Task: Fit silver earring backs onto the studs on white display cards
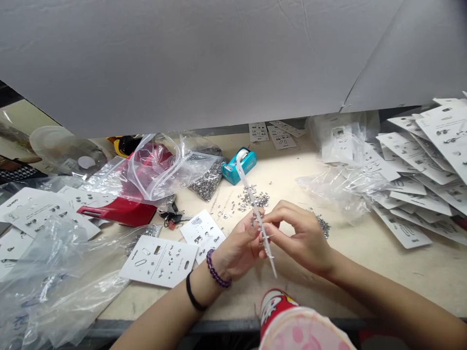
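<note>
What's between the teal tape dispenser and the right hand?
In the head view, small metal pieces lie scattered there, with the held card crossing in front.

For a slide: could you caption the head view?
Left hand holding a white card, right hand at one face, metal pieces and teal tape dispenser beyond.
</note>
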The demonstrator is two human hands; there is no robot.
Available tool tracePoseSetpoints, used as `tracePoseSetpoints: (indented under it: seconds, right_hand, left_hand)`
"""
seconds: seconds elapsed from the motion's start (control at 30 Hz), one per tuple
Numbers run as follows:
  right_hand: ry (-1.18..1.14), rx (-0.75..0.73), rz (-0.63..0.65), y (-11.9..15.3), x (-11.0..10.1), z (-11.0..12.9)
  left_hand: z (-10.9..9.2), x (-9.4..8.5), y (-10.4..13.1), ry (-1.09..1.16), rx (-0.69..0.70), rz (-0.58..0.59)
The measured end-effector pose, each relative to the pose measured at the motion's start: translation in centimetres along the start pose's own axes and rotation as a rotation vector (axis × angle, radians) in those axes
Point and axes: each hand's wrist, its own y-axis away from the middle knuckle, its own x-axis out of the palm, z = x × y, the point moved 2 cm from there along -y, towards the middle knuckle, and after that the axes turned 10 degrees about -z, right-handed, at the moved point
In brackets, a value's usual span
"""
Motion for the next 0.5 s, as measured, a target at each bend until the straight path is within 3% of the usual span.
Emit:
tracePoseSetpoints:
  seconds: [0.07, 0.2, 0.3, 0.37, 0.5]
  right_hand:
    - [-0.021, 0.031, -0.028, -0.3, -0.7, 0.0]
    - [-0.051, 0.089, -0.091, -0.5, -2.0, 0.0]
    - [-0.047, 0.115, -0.069, -0.3, -2.3, 0.0]
    - [-0.042, 0.120, -0.048, -0.1, -2.3, 0.1]
    - [-0.045, 0.099, -0.045, 0.2, -2.2, 0.2]
  left_hand:
    - [-0.7, 0.1, 0.0, -0.043, 0.111, -0.081]
    - [-3.0, 0.3, 0.4, -0.093, 0.497, -0.349]
    - [-3.7, 0.6, 0.7, -0.233, 0.647, -0.372]
    - [-3.4, 0.6, 0.6, -0.343, 0.587, -0.286]
    - [-2.1, 0.5, 0.3, -0.430, 0.296, -0.096]
